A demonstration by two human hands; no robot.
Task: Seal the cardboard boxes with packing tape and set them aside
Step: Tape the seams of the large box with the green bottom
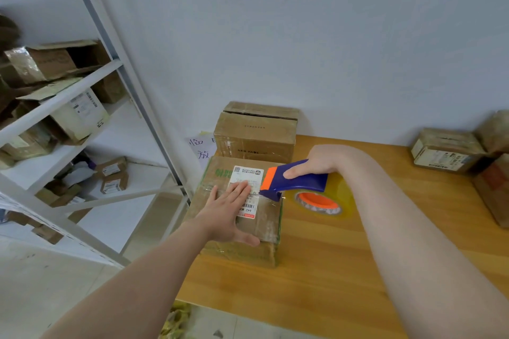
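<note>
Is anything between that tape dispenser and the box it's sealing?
Nothing visible. The right hand holds the tape dispenser with its nose at the top right edge of the cardboard box; the left hand lies flat beside it.

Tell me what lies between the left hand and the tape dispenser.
In the head view, only the white shipping label, crossed by clear tape, separates the left hand from the tape dispenser.

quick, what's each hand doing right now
Left hand: open, pressed flat on the cardboard box.
Right hand: gripping the tape dispenser.
</note>
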